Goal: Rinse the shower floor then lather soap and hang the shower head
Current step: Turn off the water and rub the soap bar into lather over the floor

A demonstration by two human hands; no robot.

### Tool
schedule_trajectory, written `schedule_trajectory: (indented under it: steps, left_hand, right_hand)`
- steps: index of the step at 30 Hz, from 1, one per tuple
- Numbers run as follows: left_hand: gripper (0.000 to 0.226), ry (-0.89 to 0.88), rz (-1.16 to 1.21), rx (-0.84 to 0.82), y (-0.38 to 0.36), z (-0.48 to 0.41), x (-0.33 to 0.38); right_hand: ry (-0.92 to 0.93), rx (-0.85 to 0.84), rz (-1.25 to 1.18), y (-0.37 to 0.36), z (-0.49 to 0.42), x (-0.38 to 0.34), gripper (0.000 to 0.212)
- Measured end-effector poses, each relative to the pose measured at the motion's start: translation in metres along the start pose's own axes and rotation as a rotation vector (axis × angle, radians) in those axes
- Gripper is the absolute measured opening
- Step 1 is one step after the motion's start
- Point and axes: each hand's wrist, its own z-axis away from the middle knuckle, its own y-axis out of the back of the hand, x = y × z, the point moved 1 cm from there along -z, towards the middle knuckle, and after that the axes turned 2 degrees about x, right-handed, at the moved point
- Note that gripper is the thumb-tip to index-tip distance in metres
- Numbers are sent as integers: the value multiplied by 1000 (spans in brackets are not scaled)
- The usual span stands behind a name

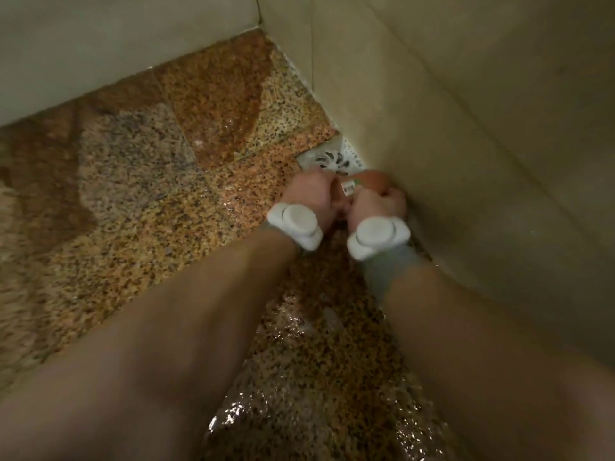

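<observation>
Left hand (304, 191) and right hand (382, 202) grip orange soap (370, 179), seemingly lying crosswise.

floor (149, 194): speckled brown granite, wet, water glistening nearside | soap (372, 179): orange, rounded, labelled, blurred, held low at far corner

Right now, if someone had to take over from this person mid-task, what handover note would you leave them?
Left hand: curled round the orange-pink rounded object with a small label, likely the soap, though it is blurred.
Right hand: grips the same object from the other side.
Both are low over the speckled brown stone floor, just in front of the white square drain cover by the beige tiled wall.
Done: the floor is wet and glistening, so rinsing looks done.
Left: no foam shows yet; the shower head is out of view and not yet hung.
</observation>
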Motion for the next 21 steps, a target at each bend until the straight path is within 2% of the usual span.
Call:
schedule_trajectory:
  steps: [2,4,6,9,12,14,17,21]
  left_hand:
    - [30,39,-8,7,16,-11,-4]
    - [33,39,-11,0,21,-11,-4]
    - [42,7,-29,-1,17,5,-5]
    - [50,-77,-14,-47,5,40,-9]
    - [57,-129,-16,-86,1,68,-8]
    - [59,-181,-33,-125,-1,84,-6]
    - [60,-253,-41,-178,-1,98,-2]
    - [63,-264,-101,-295,-3,103,-9]
  right_hand:
    - [-31,-136,-110,-14,-1,-18,38]
    - [-6,-114,-105,-14,-7,-22,31]
    - [14,-73,29,-2,-1,-12,35]
    - [5,-196,11,21,22,16,34]
    - [-141,-114,-107,40,42,31,34]
    - [-176,-115,-156,51,57,37,35]
    - [-142,-106,-144,69,72,45,36]
    - [-85,-117,-25,76,85,56,37]
